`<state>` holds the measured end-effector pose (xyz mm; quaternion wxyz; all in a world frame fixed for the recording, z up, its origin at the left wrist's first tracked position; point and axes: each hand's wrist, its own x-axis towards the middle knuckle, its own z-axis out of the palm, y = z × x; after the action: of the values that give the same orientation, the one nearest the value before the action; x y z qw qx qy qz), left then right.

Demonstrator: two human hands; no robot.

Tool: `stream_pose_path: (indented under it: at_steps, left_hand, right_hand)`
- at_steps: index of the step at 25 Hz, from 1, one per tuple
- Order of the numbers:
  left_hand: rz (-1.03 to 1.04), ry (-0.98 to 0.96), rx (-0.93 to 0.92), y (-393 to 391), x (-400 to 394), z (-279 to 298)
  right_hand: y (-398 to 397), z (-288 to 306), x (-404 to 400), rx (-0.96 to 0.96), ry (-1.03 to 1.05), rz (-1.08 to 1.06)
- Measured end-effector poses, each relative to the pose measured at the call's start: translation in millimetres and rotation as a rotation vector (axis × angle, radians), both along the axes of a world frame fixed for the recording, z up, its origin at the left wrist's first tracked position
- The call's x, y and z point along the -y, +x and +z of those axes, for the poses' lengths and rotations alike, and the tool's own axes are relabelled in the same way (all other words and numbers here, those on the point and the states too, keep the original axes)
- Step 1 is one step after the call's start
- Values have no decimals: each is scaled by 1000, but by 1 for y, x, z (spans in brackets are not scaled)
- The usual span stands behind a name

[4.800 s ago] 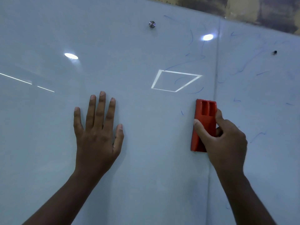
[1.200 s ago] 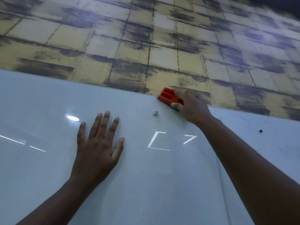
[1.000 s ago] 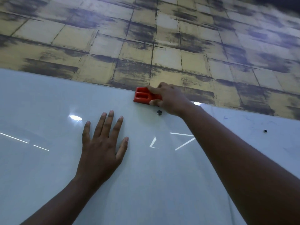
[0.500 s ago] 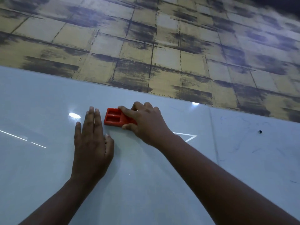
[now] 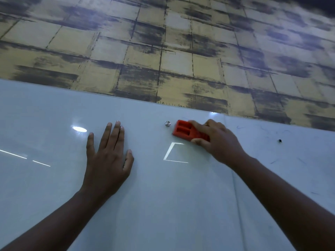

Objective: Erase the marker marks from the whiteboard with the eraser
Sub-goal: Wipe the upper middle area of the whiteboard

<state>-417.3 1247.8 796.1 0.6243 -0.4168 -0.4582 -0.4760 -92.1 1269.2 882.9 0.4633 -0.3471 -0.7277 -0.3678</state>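
I see the right hand [image 5: 220, 142] grasping the red eraser [image 5: 186, 131] against the whiteboard [image 5: 163, 196], just beside a metal stud [image 5: 167, 123] at its 9 o'clock. Left hand [image 5: 107, 160] lies flat, fingers released. Faint marks [image 5: 273, 161] remain at 3 o'clock.

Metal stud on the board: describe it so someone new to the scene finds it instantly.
Start at the whiteboard and follow its top edge under the yellow tiled wall. Just below that edge, immediately left of the red eraser gripped by the right hand, sits the metal stud. It is a small round silver disc, unlike the dark hole farther right or the bright light reflections.
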Motion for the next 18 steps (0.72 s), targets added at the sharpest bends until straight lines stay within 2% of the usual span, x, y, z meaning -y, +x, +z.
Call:
stream_pose_path:
  at_steps: [3, 7, 13, 15, 18]
  left_hand:
    - [-15, -10, -10, 5, -1, 2]
    - [5, -24, -58, 13, -2, 0]
    - [0, -49, -76, 32, -2, 5]
    - [-7, -48, -105, 36, -3, 6]
    - [-12, -53, -128, 40, -6, 5]
  right_hand:
    - [19, 22, -9, -121, -43, -22]
    - [-1, 51, -7, -228, -17, 71]
    - [-35, 51, 4, -9, 82, 16]
    - [-12, 51, 0, -69, 56, 39]
    - [34, 49, -20, -276, -35, 20]
